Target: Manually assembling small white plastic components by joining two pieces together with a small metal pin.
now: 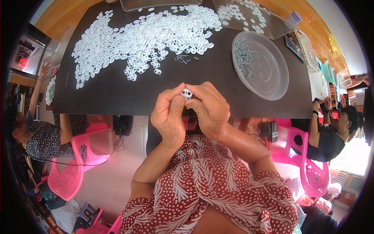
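Observation:
Between the fingertips of both hands is a small white plastic piece with round holes (186, 93), held just above the table's near edge. My left hand (169, 111) pinches it from the left with thumb and forefinger. From the right, the thumb and forefinger of my right hand (210, 107) press on it too. Parts of the piece are hidden by the fingers. Beyond the hands, a wide heap of similar white oval pieces with two holes (156, 35) covers the table (113, 89). A few small grey pins (182, 59) lie at the heap's near edge.
At the right stands a round clear plastic tray (269, 74) with a pile of grey pins (243, 56). Behind it, a clear bin (272, 29) holds more white pieces. A phone (294, 48) lies near the right edge. People sit on pink chairs (85, 160) at both sides.

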A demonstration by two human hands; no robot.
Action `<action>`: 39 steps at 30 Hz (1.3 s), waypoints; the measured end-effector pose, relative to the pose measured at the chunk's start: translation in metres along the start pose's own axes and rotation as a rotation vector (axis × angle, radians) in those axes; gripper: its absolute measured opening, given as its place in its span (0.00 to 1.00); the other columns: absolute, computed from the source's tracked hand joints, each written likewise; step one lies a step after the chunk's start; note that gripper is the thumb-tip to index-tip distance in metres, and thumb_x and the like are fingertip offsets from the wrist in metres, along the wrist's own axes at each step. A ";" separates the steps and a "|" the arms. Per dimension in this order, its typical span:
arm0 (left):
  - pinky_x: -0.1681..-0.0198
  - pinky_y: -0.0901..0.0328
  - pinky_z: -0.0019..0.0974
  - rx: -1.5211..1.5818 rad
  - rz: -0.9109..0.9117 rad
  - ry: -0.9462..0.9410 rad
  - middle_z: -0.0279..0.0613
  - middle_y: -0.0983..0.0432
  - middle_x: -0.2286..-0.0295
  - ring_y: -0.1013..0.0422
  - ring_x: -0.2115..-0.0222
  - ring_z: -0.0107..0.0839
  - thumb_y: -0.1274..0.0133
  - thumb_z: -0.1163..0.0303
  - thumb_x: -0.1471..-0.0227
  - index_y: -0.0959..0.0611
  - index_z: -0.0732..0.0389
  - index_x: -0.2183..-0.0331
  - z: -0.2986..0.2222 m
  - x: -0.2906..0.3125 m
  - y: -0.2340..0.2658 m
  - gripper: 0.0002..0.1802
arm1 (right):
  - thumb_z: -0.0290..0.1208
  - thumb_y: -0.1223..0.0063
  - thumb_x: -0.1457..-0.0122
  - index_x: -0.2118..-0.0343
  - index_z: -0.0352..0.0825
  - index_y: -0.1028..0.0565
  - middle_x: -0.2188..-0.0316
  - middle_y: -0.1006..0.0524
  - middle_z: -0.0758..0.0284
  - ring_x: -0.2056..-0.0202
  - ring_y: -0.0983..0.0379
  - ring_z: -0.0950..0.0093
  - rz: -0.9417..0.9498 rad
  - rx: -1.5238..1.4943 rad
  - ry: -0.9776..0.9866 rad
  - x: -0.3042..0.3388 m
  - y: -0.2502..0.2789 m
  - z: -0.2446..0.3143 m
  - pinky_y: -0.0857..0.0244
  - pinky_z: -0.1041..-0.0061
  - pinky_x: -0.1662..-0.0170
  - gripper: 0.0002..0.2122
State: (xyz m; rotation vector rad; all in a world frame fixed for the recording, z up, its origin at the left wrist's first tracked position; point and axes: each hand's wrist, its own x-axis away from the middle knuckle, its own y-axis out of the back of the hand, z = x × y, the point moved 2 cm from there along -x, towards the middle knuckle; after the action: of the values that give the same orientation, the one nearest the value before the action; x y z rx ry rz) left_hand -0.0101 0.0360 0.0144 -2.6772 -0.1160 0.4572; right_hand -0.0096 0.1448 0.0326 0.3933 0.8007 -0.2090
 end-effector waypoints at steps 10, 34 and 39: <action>0.68 0.43 0.21 -0.066 -0.019 -0.033 0.29 0.33 0.73 0.41 0.73 0.16 0.52 0.70 0.43 0.24 0.67 0.63 0.003 -0.004 -0.003 0.10 | 0.12 0.42 0.61 0.65 0.25 0.27 0.75 0.26 0.62 0.78 0.33 0.70 -0.066 0.041 0.073 -0.004 -0.008 -0.004 0.38 0.77 0.78 0.16; 0.70 0.37 0.22 -0.470 0.069 0.047 0.34 0.27 0.72 0.35 0.74 0.18 0.53 0.75 0.44 0.22 0.65 0.58 0.000 -0.028 0.021 0.12 | 0.18 0.45 0.50 0.70 0.29 0.25 0.76 0.26 0.66 0.74 0.32 0.82 0.069 -0.071 -0.488 -0.030 0.009 -0.012 0.37 0.83 0.70 0.04; 0.72 0.37 0.36 -1.086 0.179 -0.447 0.41 0.30 0.77 0.33 0.75 0.38 0.45 0.82 0.59 0.21 0.61 0.68 -0.006 -0.062 0.042 0.12 | 0.20 0.46 0.50 0.67 0.28 0.24 0.78 0.26 0.69 0.75 0.33 0.85 -0.077 0.128 -0.346 -0.102 0.045 -0.029 0.38 0.84 0.71 0.07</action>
State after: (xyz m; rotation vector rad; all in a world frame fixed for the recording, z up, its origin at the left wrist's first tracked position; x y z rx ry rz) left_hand -0.0663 -0.0138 0.0203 -3.5702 -0.3340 1.3699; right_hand -0.0831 0.2016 0.1009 0.4331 0.4633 -0.3903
